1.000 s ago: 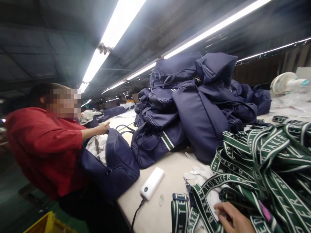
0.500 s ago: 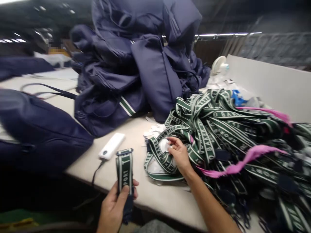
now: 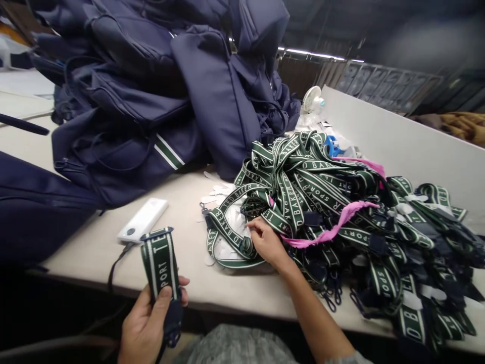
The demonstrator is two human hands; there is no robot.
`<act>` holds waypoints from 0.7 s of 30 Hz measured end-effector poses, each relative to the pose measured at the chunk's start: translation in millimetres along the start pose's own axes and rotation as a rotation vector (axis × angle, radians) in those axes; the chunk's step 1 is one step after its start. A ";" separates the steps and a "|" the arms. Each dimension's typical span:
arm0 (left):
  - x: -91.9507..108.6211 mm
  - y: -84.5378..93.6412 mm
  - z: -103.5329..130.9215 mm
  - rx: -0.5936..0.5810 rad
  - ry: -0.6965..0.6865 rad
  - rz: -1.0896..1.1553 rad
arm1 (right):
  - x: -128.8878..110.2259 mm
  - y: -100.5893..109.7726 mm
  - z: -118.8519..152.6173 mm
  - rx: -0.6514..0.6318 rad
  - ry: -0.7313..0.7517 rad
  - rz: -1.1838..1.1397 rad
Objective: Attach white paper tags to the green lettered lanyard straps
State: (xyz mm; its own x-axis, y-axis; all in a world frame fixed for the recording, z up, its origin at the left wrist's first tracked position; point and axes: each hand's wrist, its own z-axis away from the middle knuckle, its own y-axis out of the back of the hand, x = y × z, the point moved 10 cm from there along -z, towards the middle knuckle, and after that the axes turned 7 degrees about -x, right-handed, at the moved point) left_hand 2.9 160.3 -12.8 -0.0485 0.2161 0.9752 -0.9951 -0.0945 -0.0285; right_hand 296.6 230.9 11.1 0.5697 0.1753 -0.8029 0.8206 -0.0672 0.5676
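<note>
A long pale beige worktable [image 3: 94, 247] runs under the grip and well beyond it. Behind the grip rises a heap of navy blue fabric bags [image 3: 151, 86]. Far beyond it, a small white desk fan [image 3: 311, 99] stands against a low white partition board [image 3: 397, 146]. Above that, a fluorescent strip light [image 3: 314, 54] glows below a dark ceiling.

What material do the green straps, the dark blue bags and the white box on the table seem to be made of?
The green straps look like woven webbing: matte, with white stripes and letters apparently woven in. The left hand holds one folded strap. The dark blue bags seem a smooth synthetic cloth with a soft sheen, slumping softly. The white box looks like hard, smooth plastic.
</note>
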 end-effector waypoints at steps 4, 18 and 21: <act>-8.9 -5.0 -6.8 -0.084 -0.033 -0.008 | -19.4 -9.2 -14.4 -0.056 0.064 0.143; -63.9 -2.0 -32.1 -0.050 0.143 0.135 | -95.1 -93.8 -4.8 -0.247 0.289 0.428; -67.9 -4.1 -39.8 -0.022 0.171 0.197 | -73.6 -117.8 -30.0 -0.206 0.105 0.519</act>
State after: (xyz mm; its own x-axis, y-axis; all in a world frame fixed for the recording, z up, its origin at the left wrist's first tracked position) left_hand 6.8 184.7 -87.7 -0.2536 0.3565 0.8992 -0.9666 -0.1301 -0.2210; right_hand 156.7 255.4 8.8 0.8796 0.2680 -0.3931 0.4026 0.0209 0.9151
